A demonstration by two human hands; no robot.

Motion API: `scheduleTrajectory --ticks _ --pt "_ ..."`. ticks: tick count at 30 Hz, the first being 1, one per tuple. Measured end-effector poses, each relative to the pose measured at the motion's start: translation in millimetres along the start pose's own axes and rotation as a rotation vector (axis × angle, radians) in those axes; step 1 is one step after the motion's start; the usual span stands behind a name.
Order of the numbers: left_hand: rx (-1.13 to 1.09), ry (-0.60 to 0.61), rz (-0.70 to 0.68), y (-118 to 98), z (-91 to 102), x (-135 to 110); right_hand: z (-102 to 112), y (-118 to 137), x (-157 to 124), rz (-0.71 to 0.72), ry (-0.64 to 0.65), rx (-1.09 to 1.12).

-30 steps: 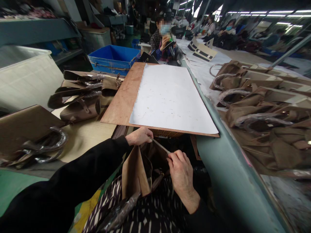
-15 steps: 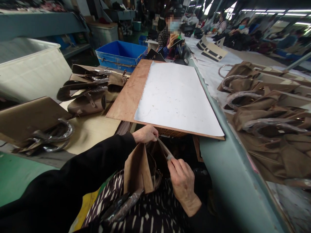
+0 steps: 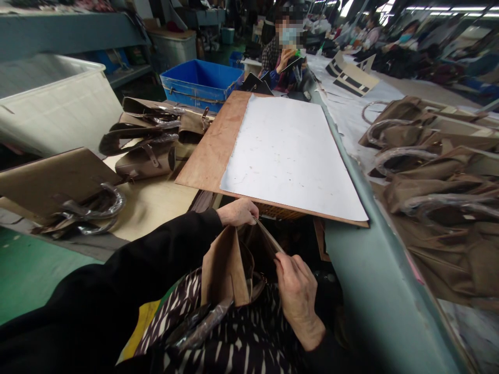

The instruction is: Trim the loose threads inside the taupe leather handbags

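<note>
A brown handbag (image 3: 223, 265) rests on my lap, its mouth spread apart and its inside dark. My left hand (image 3: 238, 212) pinches the far end of the bag's top edge. Lower and to the right, my right hand (image 3: 298, 291) is closed on the near part of the same edge, thumb and fingers pressed together. One plastic-wrapped handle (image 3: 206, 327) of the bag hangs down over my patterned apron (image 3: 241, 348). The bottom of the bag is hidden.
Ahead lies a wooden board (image 3: 206, 150) with a white sheet (image 3: 292, 150) on it. Several brown bags (image 3: 440, 208) line the bench at right; others (image 3: 146, 161) lie at left. Behind stand a blue bin (image 3: 200, 83), a white bin (image 3: 58, 109) and a masked person (image 3: 286, 52).
The whole view has shifted slightly, so the surroundings sit a little further right. Both hands keep their hold on the bag's edge, with the right hand's fingers slightly shifted along it.
</note>
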State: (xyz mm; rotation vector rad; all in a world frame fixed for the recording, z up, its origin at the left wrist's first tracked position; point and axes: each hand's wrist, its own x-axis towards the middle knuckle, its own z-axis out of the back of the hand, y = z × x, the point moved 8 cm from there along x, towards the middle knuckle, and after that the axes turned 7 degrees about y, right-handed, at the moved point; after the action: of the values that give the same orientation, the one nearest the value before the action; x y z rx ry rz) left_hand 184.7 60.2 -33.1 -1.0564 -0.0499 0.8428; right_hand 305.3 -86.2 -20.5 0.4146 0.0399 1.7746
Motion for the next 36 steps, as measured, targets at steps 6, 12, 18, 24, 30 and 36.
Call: scheduleTrajectory --ticks 6,12,18,24,30,36 --pt "-0.048 0.059 -0.037 7.0 5.3 -4.4 2.3 -34.9 20.2 -0.26 -0.034 0.33" --pt "-0.12 0.103 -0.05 16.0 4.6 -5.4 5.2 -40.7 29.1 -0.233 -0.09 0.213" --pt "-0.138 0.072 -0.032 20.2 8.8 -7.2 -2.8 -49.2 24.8 -0.154 -0.009 0.328" --pt "-0.151 0.068 -0.006 22.0 9.2 -6.6 -0.7 -42.9 28.8 -0.19 0.152 0.526" --pt "-0.171 0.077 0.009 26.3 8.6 -6.0 -0.8 -41.7 31.9 -0.209 0.208 0.568" --pt "-0.215 0.168 -0.004 24.6 6.7 -4.3 -11.3 -55.7 34.7 -0.256 0.239 0.693"
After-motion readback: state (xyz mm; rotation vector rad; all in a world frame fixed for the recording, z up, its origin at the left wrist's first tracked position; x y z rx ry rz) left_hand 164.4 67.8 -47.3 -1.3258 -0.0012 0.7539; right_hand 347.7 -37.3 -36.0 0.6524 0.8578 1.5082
